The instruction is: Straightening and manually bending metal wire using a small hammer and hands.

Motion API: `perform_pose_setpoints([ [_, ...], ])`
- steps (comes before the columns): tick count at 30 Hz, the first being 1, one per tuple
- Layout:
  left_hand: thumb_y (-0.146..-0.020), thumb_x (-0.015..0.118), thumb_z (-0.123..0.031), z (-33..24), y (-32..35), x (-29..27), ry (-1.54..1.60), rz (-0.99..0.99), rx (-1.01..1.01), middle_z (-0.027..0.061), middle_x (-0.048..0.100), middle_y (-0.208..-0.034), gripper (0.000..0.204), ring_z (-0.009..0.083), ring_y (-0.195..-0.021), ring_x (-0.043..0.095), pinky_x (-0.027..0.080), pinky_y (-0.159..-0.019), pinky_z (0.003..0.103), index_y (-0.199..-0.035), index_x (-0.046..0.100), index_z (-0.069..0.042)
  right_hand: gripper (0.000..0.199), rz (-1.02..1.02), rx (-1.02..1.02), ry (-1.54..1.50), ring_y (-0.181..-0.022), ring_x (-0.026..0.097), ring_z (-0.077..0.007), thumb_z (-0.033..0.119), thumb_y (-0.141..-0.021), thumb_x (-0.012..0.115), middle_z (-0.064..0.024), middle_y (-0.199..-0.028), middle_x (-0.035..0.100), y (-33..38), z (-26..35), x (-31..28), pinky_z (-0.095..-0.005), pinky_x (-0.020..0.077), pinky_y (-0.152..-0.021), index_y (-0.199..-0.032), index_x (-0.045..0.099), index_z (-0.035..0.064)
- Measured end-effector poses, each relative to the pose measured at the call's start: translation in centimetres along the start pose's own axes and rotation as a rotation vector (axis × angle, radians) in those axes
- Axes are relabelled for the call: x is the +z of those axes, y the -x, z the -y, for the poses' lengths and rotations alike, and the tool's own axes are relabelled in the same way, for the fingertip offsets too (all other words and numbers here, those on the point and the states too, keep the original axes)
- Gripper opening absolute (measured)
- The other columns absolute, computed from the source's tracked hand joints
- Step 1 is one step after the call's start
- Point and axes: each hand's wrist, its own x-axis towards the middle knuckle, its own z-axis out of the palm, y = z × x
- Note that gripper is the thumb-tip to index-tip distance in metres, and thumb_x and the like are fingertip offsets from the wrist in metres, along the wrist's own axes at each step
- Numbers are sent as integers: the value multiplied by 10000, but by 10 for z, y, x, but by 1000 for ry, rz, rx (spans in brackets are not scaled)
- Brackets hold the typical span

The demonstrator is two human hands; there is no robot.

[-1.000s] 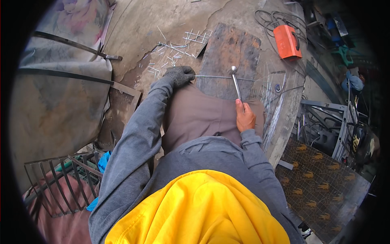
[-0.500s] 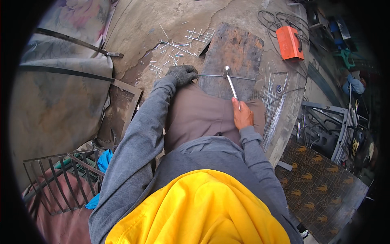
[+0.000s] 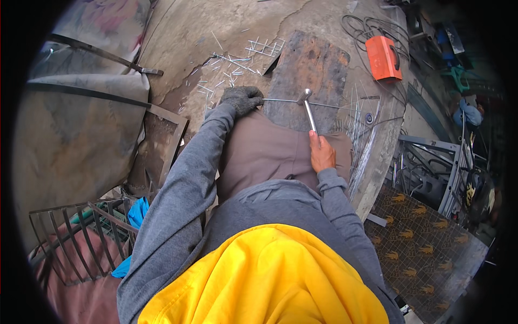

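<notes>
My left hand (image 3: 241,101), in a dark grey work glove, is closed around one end of a thin metal rod (image 3: 281,100). The rod runs to the right across a worn, stained wooden board (image 3: 308,65). Bare, my right hand (image 3: 322,154) grips a hammer (image 3: 309,113) by its shiny metal handle. The hammer's head is over the rod near the board's middle; whether it touches the rod I cannot tell.
Cut rod pieces (image 3: 232,67) and a small welded grid (image 3: 266,47) litter the floor beyond my left hand. Long thin rods (image 3: 362,146) lie right of my leg. An orange machine (image 3: 383,58) with cables stands far right. A barred metal frame (image 3: 81,243) sits at lower left.
The hammer's head has shifted slightly to the right along the rod. My left hand has stayed in place on the rod's end.
</notes>
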Motion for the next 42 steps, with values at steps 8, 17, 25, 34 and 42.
perform_pose_setpoints([
  [8,-854,617,-339,11,3,2,17,-84,-45,82,708,-1066,259,286,-1021,658,494,-905,412,-1053,710,-201,622,10,-17,17,-799,579,-484,604,-962,456,-264,-797,618,2,8,-5,-517,434,-720,-818,577,12],
  [17,-871,650,-305,-1,4,5,22,-99,32,79,724,-981,211,248,-942,680,511,-876,371,-1008,727,-165,565,-88,-74,-73,-711,576,-450,574,-959,504,-225,-722,605,12,29,-5,-488,439,-664,-839,577,27],
  [25,-869,644,-331,0,2,5,0,-107,41,77,723,-976,226,262,-948,678,509,-873,375,-1007,728,-174,578,-8,-30,-33,-743,583,-468,573,-966,486,-240,-733,607,10,23,3,-511,433,-676,-801,558,25],
  [34,-890,576,-322,4,5,6,-162,-160,97,126,690,-1069,268,320,-1039,638,482,-907,439,-1058,700,-154,632,12,-33,-26,-822,571,-503,610,-967,434,-269,-793,612,5,3,10,-526,429,-723,-792,544,14],
  [42,-917,546,-301,-8,7,6,-234,-139,105,154,680,-1027,249,354,-1022,626,480,-886,475,-1018,692,-126,593,-96,-45,-134,-702,540,-461,583,-956,504,-236,-704,570,14,6,7,-479,430,-660,-794,536,14],
])
